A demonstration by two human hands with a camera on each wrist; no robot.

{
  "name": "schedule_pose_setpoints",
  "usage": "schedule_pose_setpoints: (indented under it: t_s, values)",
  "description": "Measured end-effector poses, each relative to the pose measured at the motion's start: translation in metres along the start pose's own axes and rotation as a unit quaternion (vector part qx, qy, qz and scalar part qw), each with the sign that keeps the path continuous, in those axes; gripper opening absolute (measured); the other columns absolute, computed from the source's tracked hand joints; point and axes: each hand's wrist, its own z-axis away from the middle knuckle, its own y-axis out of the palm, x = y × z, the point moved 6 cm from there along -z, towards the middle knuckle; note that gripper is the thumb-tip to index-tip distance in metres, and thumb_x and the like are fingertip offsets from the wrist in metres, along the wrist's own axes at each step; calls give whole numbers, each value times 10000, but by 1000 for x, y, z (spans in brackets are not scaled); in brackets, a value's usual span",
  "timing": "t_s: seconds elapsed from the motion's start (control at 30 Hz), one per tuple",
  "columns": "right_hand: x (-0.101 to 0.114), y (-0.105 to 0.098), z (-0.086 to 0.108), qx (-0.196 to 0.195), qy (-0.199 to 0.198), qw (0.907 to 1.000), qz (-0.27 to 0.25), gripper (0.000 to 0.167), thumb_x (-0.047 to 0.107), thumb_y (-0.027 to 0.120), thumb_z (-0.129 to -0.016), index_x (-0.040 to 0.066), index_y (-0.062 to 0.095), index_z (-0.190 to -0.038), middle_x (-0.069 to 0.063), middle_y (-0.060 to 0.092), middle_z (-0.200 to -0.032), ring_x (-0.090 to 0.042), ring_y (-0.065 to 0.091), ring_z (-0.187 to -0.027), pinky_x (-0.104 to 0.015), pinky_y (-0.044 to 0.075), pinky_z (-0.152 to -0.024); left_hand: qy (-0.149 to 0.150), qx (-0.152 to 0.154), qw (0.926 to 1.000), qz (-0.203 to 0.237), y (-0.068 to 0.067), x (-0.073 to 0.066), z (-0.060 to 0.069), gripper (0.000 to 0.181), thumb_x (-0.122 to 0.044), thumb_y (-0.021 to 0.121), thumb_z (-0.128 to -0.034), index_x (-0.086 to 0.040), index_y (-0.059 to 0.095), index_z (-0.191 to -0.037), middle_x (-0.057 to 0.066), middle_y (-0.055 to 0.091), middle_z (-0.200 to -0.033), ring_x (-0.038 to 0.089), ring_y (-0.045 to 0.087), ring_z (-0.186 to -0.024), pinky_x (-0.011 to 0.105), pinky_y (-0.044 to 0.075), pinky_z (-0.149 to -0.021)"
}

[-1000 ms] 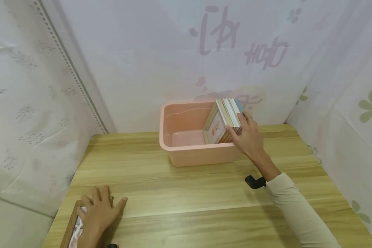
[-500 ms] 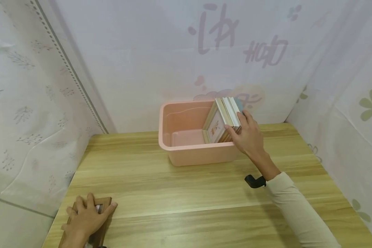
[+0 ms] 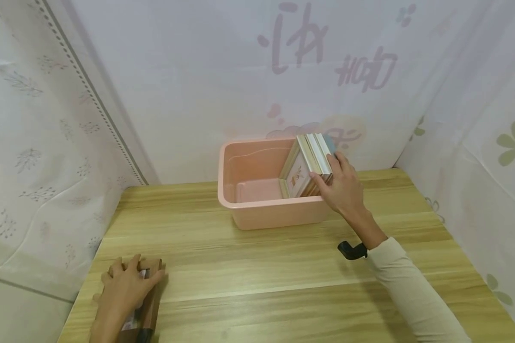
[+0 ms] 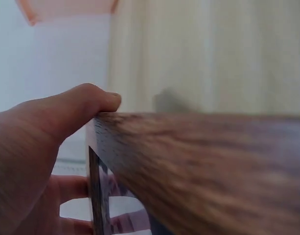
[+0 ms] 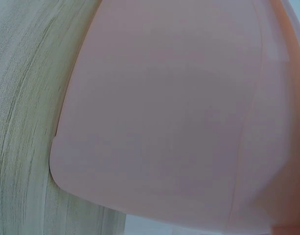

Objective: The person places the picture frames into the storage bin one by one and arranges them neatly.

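At the lower left of the head view, my left hand (image 3: 122,295) grips a brown wooden picture frame (image 3: 153,305) from above. In the left wrist view, the thumb lies on one edge of the wooden frame (image 4: 213,161), with fingers across its far side. My right hand (image 3: 343,188) reaches over the pink plastic bin (image 3: 279,214) and holds a stack of picture frames (image 3: 298,176) between thumb and fingers. The stack leans at the bin's right end, pale edges upward. Only the bin's smooth side (image 5: 159,122) fills the right wrist view; that hand is hidden there.
The bin stands at the back of a wood-grain table (image 3: 223,276), near a printed white curtain (image 3: 189,95). More curtain hangs along both sides. A black wrist mount (image 3: 352,250) sticks out under my right wrist.
My left thumb has come in from spread out to the wooden frame's right edge. That frame has shifted up and right and tilted, showing its thick side. My right hand stays on the stack.
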Motion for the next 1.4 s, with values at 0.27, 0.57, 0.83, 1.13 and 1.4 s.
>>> schedule_pose_setpoints:
  t_s: [0.27,0.57,0.83,1.13,1.4]
  values:
    - [1,1,0,30,23,10000,24,713,529,591,-923,49,476,-1436,-232,410,-1497,-493,498,-1225,-652,493,-799,682,-1332,9887,107,-42,-61,-1,999,-705,545,-863,-5,285,-1527,435,55,-1527,715,134,-1288,898,225,-758]
    - [-1,-1,1,-2,88,10000,4,702,511,603,-920,44,479,-1429,-231,413,-1493,-490,500,-1215,-655,489,-796,1611,-2740,9470,463,-110,-150,11,868,-590,643,-851,-138,356,-1534,269,136,-1603,572,156,-1397,850,247,-829]
    - [0,-2,0,-59,38,10000,40,693,508,610,-917,46,489,-1420,-236,429,-1479,-490,514,-1197,-650,492,-794,2691,-3667,8835,1121,-159,-224,23,735,-498,721,-806,-172,497,-1425,146,191,-1619,426,192,-1442,773,266,-982]
    - [0,-1,-1,-18,41,10000,88,709,537,594,-919,61,477,-1433,-227,419,-1492,-479,508,-1216,-641,499,-786,3739,-3951,8268,1433,-180,-286,24,671,-495,745,-775,-150,529,-1308,119,228,-1597,364,201,-1420,679,298,-1037]
    - [-1,0,0,32,85,9999,132,719,547,585,-921,63,473,-1441,-223,415,-1498,-474,512,-1219,-642,500,-784,4428,-3928,7916,1517,-185,-329,22,665,-506,747,-782,-145,521,-1293,120,238,-1578,333,195,-1419,552,310,-1094]
